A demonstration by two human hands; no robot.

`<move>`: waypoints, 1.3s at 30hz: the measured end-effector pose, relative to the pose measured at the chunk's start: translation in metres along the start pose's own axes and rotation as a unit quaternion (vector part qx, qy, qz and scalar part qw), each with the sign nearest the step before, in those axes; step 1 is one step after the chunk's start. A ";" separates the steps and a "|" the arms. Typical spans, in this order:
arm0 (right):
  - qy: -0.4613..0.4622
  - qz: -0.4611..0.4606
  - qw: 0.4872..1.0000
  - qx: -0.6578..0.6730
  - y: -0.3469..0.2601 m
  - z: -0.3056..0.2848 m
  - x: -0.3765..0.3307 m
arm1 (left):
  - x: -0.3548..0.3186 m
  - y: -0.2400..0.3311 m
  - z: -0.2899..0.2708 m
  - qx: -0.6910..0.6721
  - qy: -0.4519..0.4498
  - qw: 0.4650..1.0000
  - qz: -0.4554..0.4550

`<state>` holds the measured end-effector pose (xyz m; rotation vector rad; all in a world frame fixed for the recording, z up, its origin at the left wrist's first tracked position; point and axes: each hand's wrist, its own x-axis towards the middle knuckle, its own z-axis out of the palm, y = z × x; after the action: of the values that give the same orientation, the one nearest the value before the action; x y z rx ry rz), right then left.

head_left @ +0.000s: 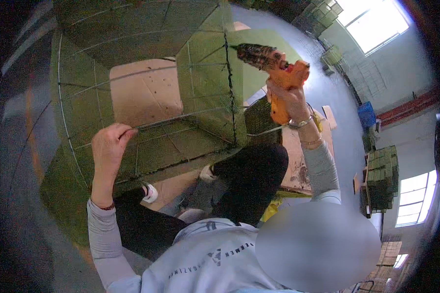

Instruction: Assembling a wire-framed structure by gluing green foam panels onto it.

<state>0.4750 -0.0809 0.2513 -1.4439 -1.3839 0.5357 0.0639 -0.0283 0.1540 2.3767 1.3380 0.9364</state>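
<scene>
A large olive-green box-shaped frame (pixel 204 78), with fabric or net panels and thin wires, stands before me. A black, lumpy bead runs down its right front edge and along its lower edge. At the frame's front, my left hand (pixel 110 146) is closed in a pinch at a thin wire (pixel 164 121); the exact grip is partly hidden. My right hand (pixel 289 100) is wrapped round the handle of an orange glue gun (pixel 288 77). Its dark, crusted nozzle points left, and the tip is close to the black bead on the right edge.
Flat cardboard (pixel 144 93) with dark specks shows through the frame. More stained cardboard (pixel 296 161) lies beside my right knee, near a yellow bag (pixel 272 209). Green stacks (pixel 381 176) and a blue bin (pixel 366 115) stand farther right by the wall.
</scene>
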 end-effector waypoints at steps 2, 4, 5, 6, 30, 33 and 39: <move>-0.093 0.058 0.991 0.079 0.007 -0.019 0.000 | 0.001 0.002 -0.001 -0.010 -0.002 0.999 -0.030; -0.074 0.039 0.985 0.151 0.014 -0.028 -0.007 | 0.004 0.003 -0.004 -0.013 -0.005 1.000 -0.025; -0.057 0.011 0.973 0.223 0.019 -0.032 -0.008 | 0.006 0.003 -0.006 -0.012 0.001 1.000 -0.020; -0.033 -0.009 0.971 0.237 0.032 -0.042 -0.012 | 0.006 0.002 -0.006 -0.007 -0.006 1.000 -0.024; 0.447 0.133 0.786 0.406 0.338 -0.203 -0.129 | 0.082 -0.020 -0.013 -0.007 -0.080 0.996 -0.044; 0.414 0.211 0.778 0.423 0.371 -0.186 -0.080 | 0.082 -0.039 -0.029 0.009 -0.080 0.995 -0.057; 0.476 0.332 0.801 -0.146 0.461 -0.376 -0.155 | 0.143 -0.042 0.055 -0.106 -0.085 0.991 0.016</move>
<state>0.9721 -0.2731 -0.0555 -2.0406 -0.1221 -0.0517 0.1242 0.1193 0.1491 2.2631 1.0836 0.8194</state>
